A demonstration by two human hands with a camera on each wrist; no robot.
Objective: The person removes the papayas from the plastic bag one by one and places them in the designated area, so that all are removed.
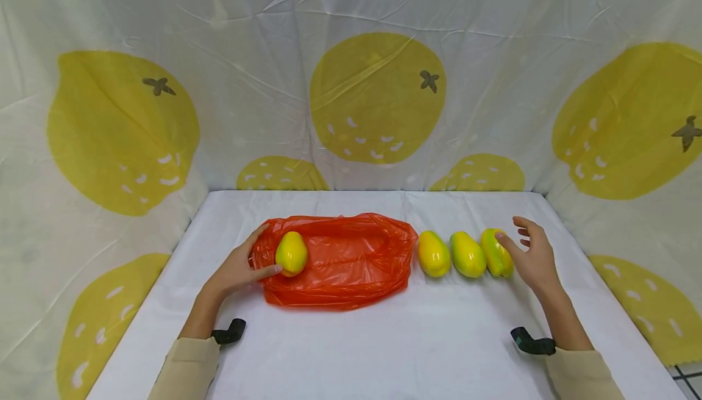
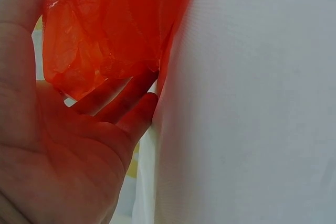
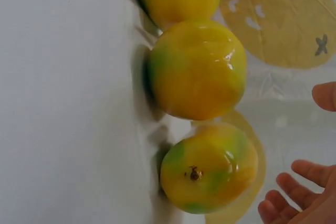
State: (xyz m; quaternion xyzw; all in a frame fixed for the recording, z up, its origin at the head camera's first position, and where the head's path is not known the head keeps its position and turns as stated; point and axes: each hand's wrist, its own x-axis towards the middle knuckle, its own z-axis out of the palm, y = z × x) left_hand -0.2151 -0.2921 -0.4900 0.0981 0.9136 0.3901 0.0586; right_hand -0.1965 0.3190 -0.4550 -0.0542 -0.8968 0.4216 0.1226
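Observation:
A red plastic bag [image 1: 351,266] lies spread on the white table with its mouth facing up. Inside its left part sits a glossy yellow mango [image 1: 292,253]. My left hand [image 1: 241,266] holds the bag's left end, the thumb beside the mango's lower edge. In the left wrist view the fingers [image 2: 134,114] reach behind the red film, which partly hides them. To the bag's right, a yellow-green mango [image 1: 434,253], another mango [image 1: 468,254] and a third mango [image 1: 496,252] stand in a row. Fingers spread and holding nothing, my right hand [image 1: 534,260] hovers just right of the third mango.
The white-covered table [image 1: 373,351] extends toward me in front of the bag. A pale cloth [image 1: 493,95] printed with big yellow fruits hangs behind and at both sides. Dark wrist mounts [image 1: 532,342] sit on both forearms.

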